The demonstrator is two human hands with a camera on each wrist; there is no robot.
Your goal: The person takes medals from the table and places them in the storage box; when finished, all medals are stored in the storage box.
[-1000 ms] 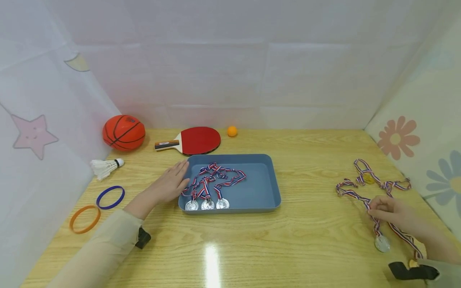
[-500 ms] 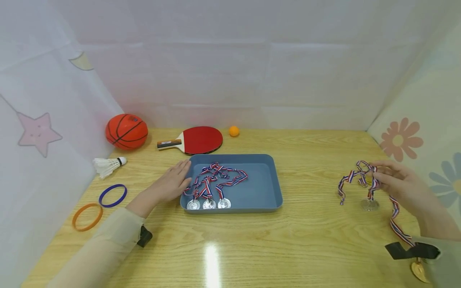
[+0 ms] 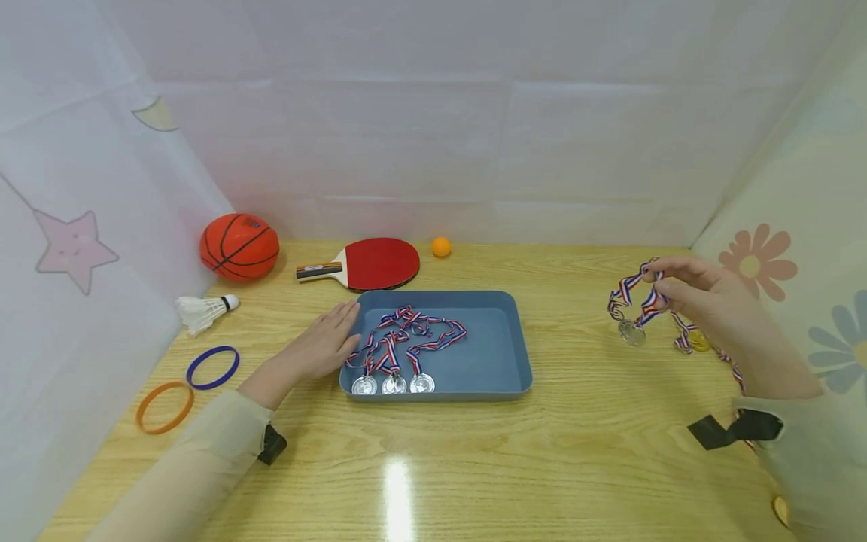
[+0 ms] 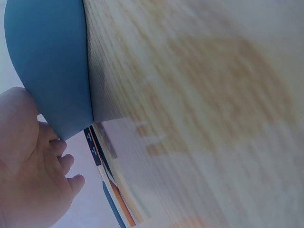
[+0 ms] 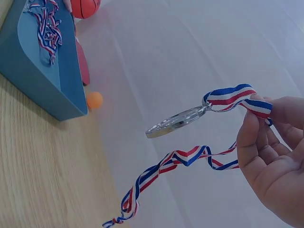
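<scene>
In the head view my right hand point(image 3: 718, 316) pinches the striped ribbon of a silver medal point(image 3: 632, 333) above the table's right side. The right wrist view shows that ribbon point(image 5: 232, 97) between thumb and fingers, the medal's disc point(image 5: 175, 122) hanging free and a loose length trailing. My left hand point(image 3: 318, 342) rests with straight fingers against the left rim of a blue-grey tray point(image 3: 491, 354). Several ribbons lie tangled in the tray, with silver medals point(image 3: 393, 385) along its near side. Gold medals point(image 3: 699, 342) lie beyond and beneath my right arm, partly hidden.
Behind the tray lie a red table tennis paddle point(image 3: 381, 263) and an orange ball point(image 3: 441, 247). At left are a basketball point(image 3: 240, 247), a shuttlecock point(image 3: 205, 312), a blue wristband point(image 3: 213, 367) and an orange wristband point(image 3: 165, 407). Fabric walls border the table at the back and sides.
My right hand has lifted the silver medal by its ribbon and carried it left and away from me. The gold medals stay behind at right. My left hand stays at the tray.
</scene>
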